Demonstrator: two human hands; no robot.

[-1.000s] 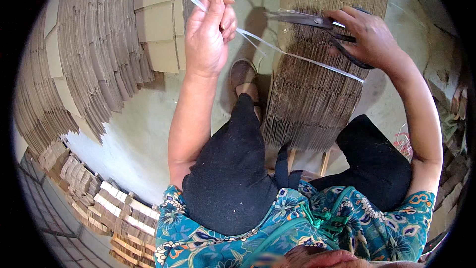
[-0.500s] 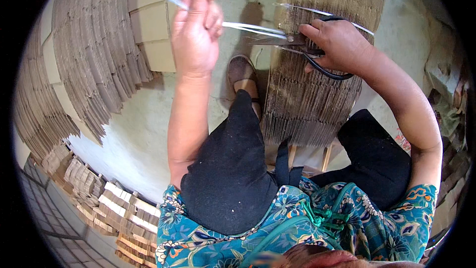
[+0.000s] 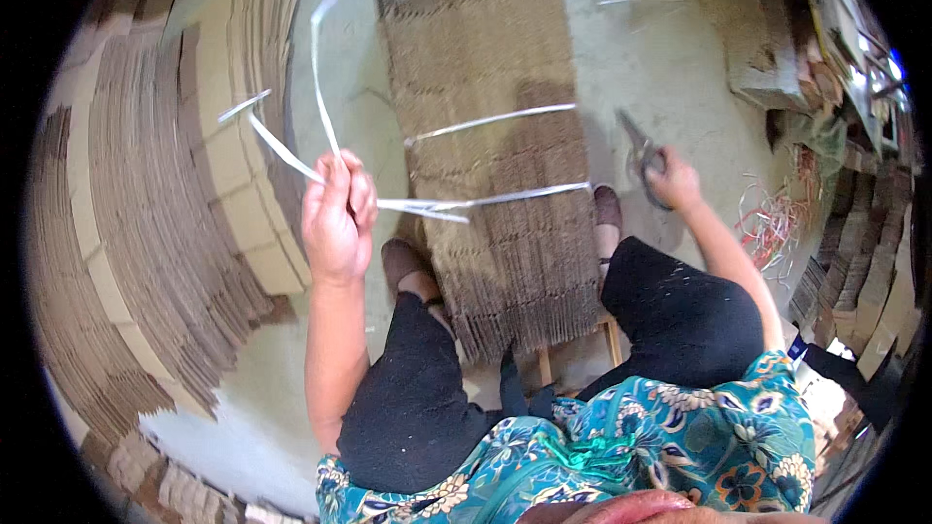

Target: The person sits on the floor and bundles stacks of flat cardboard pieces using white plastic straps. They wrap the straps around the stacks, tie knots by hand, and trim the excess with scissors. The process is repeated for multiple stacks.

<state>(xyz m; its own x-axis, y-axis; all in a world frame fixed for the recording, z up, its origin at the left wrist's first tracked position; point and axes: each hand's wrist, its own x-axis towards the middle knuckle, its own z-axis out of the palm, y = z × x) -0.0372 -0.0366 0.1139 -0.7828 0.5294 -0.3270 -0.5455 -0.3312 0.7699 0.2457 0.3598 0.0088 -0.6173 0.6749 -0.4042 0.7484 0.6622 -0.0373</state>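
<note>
left hand (image 3: 337, 218) is clenched around a bunch of loose white plastic straps (image 3: 320, 87), ends sticking up and out to the side. right hand (image 3: 672, 181) is closed on the grey scissors (image 3: 641, 150), held out to the right over the concrete floor (image 3: 660, 58), well apart from the other hand. the cardboard bundle (image 3: 495, 155) sits on the floor between the feet. looks to me like the cutting is partly done: some strapping is already off and gathered in the fist, but two straps (image 3: 490, 121) are across the bundle, the lower one seeming to run toward the left hand. more flattened cardboard stacks (image 3: 146, 184) fan out on the left.
</note>
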